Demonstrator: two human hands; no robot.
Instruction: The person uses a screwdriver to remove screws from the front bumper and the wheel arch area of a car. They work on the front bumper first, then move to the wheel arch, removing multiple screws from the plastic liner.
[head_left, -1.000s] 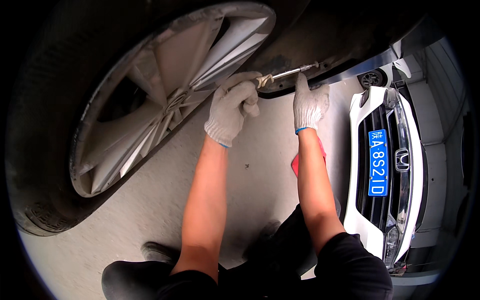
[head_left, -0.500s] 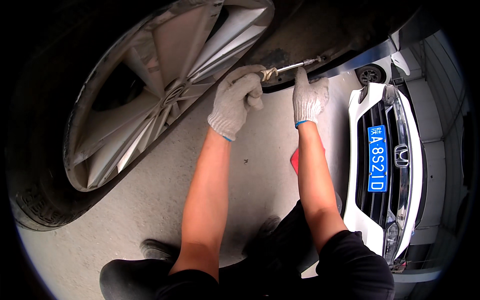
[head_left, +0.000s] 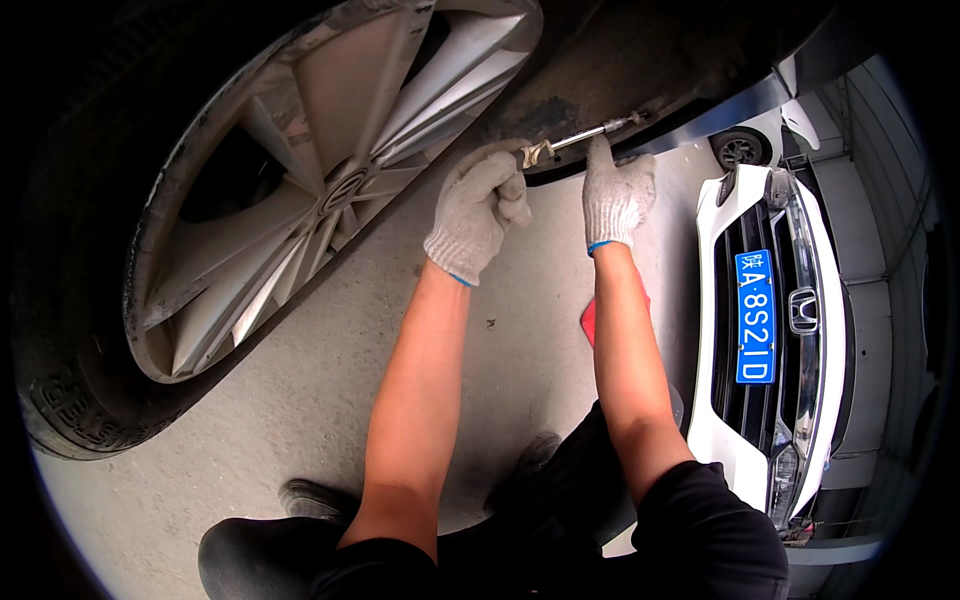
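Observation:
My left hand [head_left: 475,215], in a white knitted glove, is closed around the handle of a socket wrench [head_left: 580,137] with a chrome shaft and a yellowish collar. The shaft slants up to the right, and its tip meets the underside of a dark panel [head_left: 560,100] behind the wheel. Just below the shaft is my right hand [head_left: 617,190], gloved alike. One of its fingers stretches up against the panel near the shaft, while the others are bent and partly hidden. I see nothing held in it.
A large alloy wheel [head_left: 340,190] with a black tyre fills the upper left, close to my left hand. On the right stands a white car [head_left: 715,400] with a blue plate. A red object [head_left: 589,322] lies on the grey floor [head_left: 510,350], partly behind my right forearm.
My left hand has turned a little about the wrench handle and lowered slightly, its fingers still closed. The right hand is almost unmoved.

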